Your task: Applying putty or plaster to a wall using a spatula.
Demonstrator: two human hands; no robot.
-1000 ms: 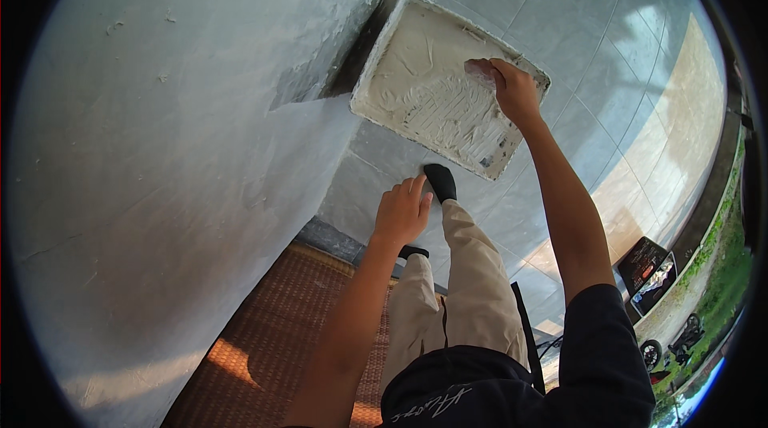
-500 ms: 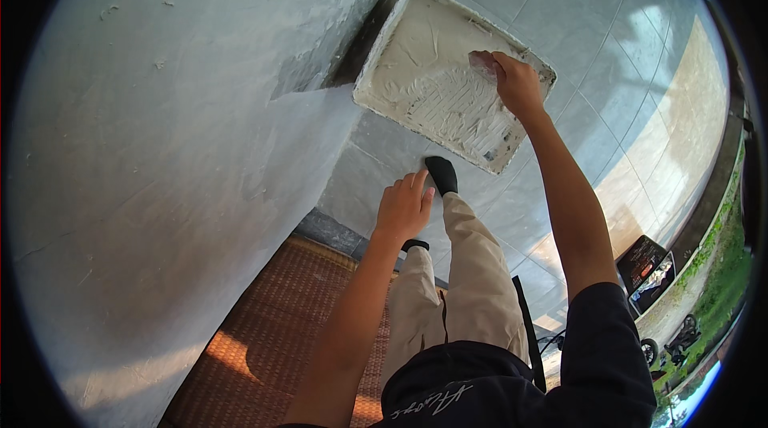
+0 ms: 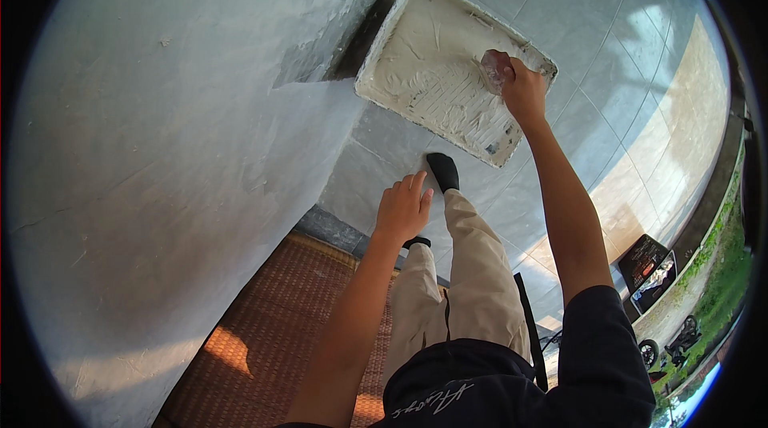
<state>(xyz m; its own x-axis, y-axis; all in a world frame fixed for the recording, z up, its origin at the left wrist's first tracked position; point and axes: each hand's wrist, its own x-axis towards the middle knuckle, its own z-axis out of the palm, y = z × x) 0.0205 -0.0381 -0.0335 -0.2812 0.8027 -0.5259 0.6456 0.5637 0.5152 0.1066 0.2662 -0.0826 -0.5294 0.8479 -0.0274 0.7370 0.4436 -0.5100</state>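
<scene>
A shallow rectangular tray (image 3: 374, 56) lies on the floor by the wall, its rim crusted with dried white. Thick off-white paste (image 3: 436, 32) covers its bottom, smooth toward the far left and ridged in the middle. Over the tray's right part, my right hand (image 3: 525, 96) is closed round a flat reddish-brown tool (image 3: 496, 70) smeared with white. The tool's lower edge meets the paste; its handle is hidden in my fist, so I cannot tell its exact kind. Lower down, my left hand (image 3: 402, 208) hangs in the air, empty, with its fingers loosely stretched.
A grey-white plastered wall (image 3: 160, 156) with rough patches rises on the left. My feet in black socks (image 3: 442, 172) stand on grey floor tiles (image 3: 376, 136). A brown woven mat (image 3: 296, 300) lies below the wall. At right are dark flat objects (image 3: 642, 262) and a motorcycle (image 3: 682, 340) outside.
My right hand has moved slightly right and down with the tool, drawing it through the paste toward the tray's right side. My left hand has barely moved.
</scene>
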